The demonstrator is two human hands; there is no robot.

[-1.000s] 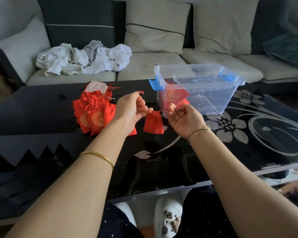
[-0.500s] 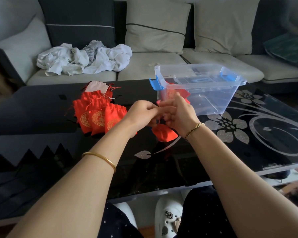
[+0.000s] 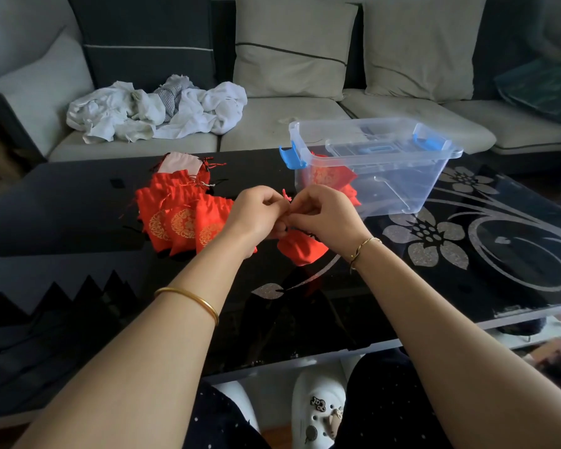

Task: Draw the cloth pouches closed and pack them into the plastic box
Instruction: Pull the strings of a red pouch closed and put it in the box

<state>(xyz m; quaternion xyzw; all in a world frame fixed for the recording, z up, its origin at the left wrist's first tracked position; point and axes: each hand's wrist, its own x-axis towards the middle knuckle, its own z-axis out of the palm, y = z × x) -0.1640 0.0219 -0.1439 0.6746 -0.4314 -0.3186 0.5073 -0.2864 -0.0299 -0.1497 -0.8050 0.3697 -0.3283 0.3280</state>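
A small red cloth pouch (image 3: 300,249) hangs just above the black glass table, below my two hands. My left hand (image 3: 259,212) and my right hand (image 3: 324,212) meet over it, fingers pinched on its red drawstring (image 3: 286,196). A pile of red pouches with gold round patterns (image 3: 182,215) lies to the left, with a pale pouch (image 3: 178,163) at its far end. The clear plastic box (image 3: 386,163) with blue latches stands open to the right, with red pouches (image 3: 329,176) inside at its left end.
The black glass table (image 3: 499,254) has silver flower prints. Behind it runs a sofa with crumpled white clothes (image 3: 156,111) and cushions (image 3: 292,43). A white shoe (image 3: 318,413) shows below the table's near edge.
My hands came together from being spread apart with the string taut. The pouch has dropped lower under them, and both now pinch the string close together.
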